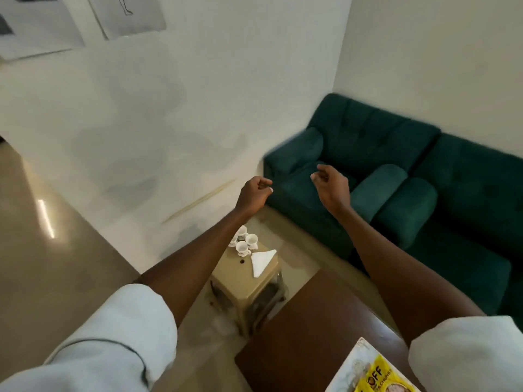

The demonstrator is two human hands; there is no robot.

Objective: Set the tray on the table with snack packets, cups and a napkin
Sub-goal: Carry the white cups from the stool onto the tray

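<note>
Lying on the white tray (pixel 352 366), a yellow snack packet (pixel 377 376).

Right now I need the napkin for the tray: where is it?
Head view, centre: the napkin lies on the beige stool, beside the white cups, left of the brown table.

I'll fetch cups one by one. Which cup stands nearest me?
The front cup, just behind the hole in the stool; the others stand farther back.
</note>
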